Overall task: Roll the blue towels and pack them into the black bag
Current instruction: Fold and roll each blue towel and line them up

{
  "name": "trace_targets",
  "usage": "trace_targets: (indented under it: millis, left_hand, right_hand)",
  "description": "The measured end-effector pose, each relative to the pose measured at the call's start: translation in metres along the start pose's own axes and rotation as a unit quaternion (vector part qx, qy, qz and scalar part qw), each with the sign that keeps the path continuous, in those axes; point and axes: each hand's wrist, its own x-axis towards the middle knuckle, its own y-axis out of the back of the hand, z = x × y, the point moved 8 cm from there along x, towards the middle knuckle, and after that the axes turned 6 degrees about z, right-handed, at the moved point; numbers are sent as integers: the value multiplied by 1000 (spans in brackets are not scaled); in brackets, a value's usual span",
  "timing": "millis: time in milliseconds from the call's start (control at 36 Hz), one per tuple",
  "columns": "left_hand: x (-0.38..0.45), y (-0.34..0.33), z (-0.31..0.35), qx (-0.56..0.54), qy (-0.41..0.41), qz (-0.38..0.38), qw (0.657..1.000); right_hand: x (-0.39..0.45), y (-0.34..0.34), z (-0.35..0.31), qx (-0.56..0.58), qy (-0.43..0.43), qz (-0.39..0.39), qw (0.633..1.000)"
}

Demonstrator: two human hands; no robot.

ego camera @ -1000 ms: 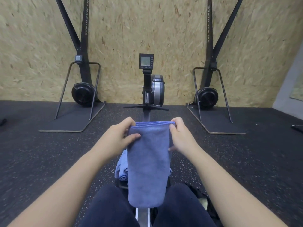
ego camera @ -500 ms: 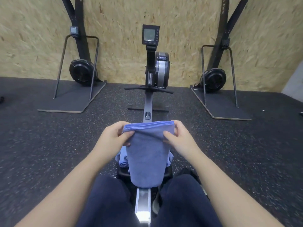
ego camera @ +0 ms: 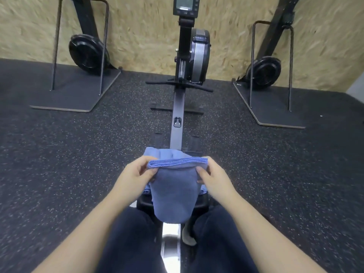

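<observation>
A folded blue towel (ego camera: 174, 192) hangs in front of me, held by its top edge. My left hand (ego camera: 136, 176) pinches the top left corner and my right hand (ego camera: 212, 177) pinches the top right corner. The towel's lower end dangles between my knees over the rowing machine's rail. More blue towels (ego camera: 161, 152) lie in a pile behind it on the black seat (ego camera: 202, 203), mostly hidden by the held towel. No black bag is in view.
I sit astride a rowing machine (ego camera: 192, 54) whose rail (ego camera: 178, 119) runs straight ahead to its flywheel and monitor. Two ski machines on flat bases (ego camera: 78, 89) (ego camera: 273, 107) stand left and right against a chipboard wall. Speckled black rubber flooring (ego camera: 69, 154) surrounds me.
The view has tilted downward, so the machines sit higher in frame. Both hands have lowered slightly with the towel, and the pile behind it now shows above its top edge.
</observation>
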Motion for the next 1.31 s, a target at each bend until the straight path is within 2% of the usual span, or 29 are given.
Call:
trace_targets:
  millis: [389, 611, 750, 1083, 1306]
  left_hand:
    - [54, 5, -23, -83, 34, 33, 995]
    - [90, 10, -32, -69, 29, 51, 996]
    - [116, 7, -47, -66, 44, 46, 996]
    - [186, 3, -85, -89, 74, 93, 989]
    - [234, -12, -122, -61, 104, 123, 985]
  right_hand:
    - [52, -27, -8, 59, -7, 2, 998]
    - [92, -35, -7, -4, 30, 23, 999]
    - [123, -46, 3, -1, 27, 31, 999]
    - [194, -70, 15, 50, 11, 45, 998]
    - [237, -91, 50, 56, -45, 73, 995]
